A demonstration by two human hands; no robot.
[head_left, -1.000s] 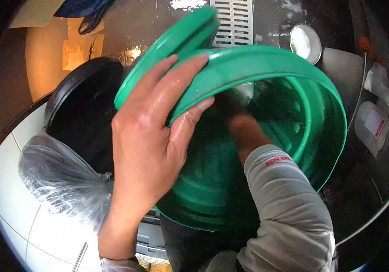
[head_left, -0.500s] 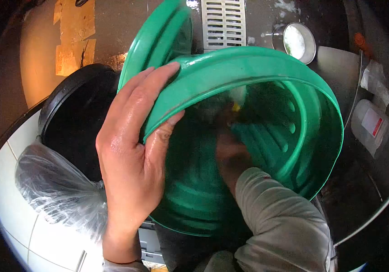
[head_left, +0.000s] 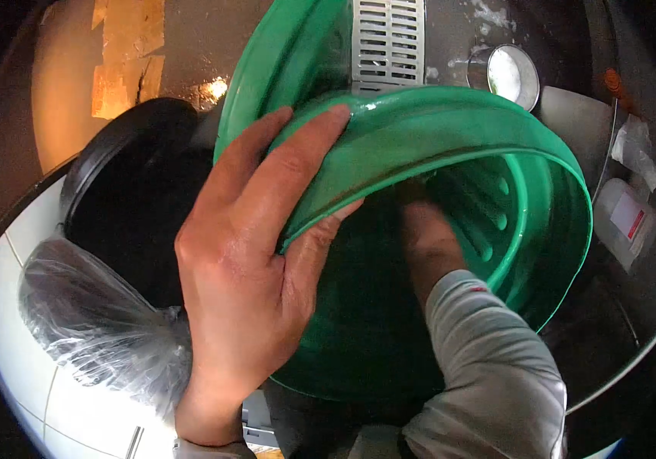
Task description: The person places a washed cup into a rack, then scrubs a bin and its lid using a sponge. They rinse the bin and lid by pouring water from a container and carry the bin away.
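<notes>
Here's the left hand [head_left: 247,245], clamped over the lip of the green bin [head_left: 458,126], fingers outside, thumb tucked under the edge: a real grip on that rim. The bin sits right in front of the person, mouth turned towards them, the black tub [head_left: 129,191] to its left and the labelled jug [head_left: 626,222] off to the right.

And the right arm goes in deep! The grey sleeve [head_left: 488,344] crosses the near edge, the wrist sinks into shadow, and the right hand's grip is anyone's guess; whether it's clenched, loose or holding something cannot be told from here.

So where's the danger? That shine on the rim looks wet, and one hand pinching a slick edge could well slide. Lose it, and the bin might roll or drop its lip onto the forearm. A hard shove from inside could do likewise, pushing against a hold on one side only. The cuff, close to the opening, may get soaked or snag.

Watch the neighbours too: a swing left could knock the tub or catch the clear plastic bag [head_left: 98,314]; a lurch forward threatens the metal pot [head_left: 523,76], near the drain grate [head_left: 387,38], where a spill looks likely if it tips.
</notes>
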